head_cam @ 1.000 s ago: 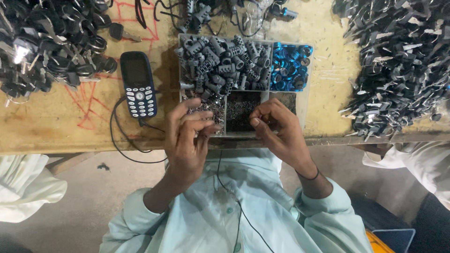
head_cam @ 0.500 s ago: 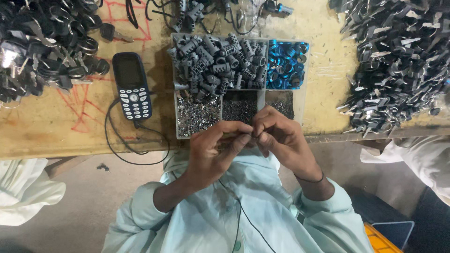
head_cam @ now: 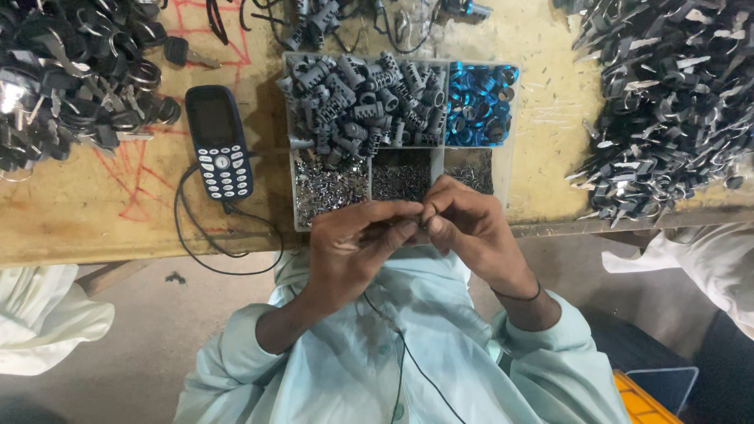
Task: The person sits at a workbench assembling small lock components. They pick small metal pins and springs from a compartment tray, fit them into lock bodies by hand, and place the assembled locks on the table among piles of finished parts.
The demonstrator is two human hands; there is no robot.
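Note:
My left hand [head_cam: 353, 245] and my right hand [head_cam: 471, 229] meet fingertip to fingertip just in front of the table edge, over my pale green shirt. Together they pinch a small dark part [head_cam: 422, 224], mostly hidden by the fingers. Directly beyond them lies a clear compartment tray [head_cam: 503, 180]. It holds grey ribbed cylinders [head_cam: 357, 102], blue rings [head_cam: 479, 106] and small shiny metal bits [head_cam: 330, 188].
A dark keypad phone [head_cam: 220, 141] lies left of the tray, its black cable [head_cam: 228, 255] looping over the wooden table edge. Heaps of keys [head_cam: 63, 78] fill the far left; dark metal pieces [head_cam: 667, 102] pile up right. Another person's white sleeve [head_cam: 699, 263] shows at right.
My left hand has come off the metal-bits compartment and pulled back toward my body. Both hands have closed together on the small part.

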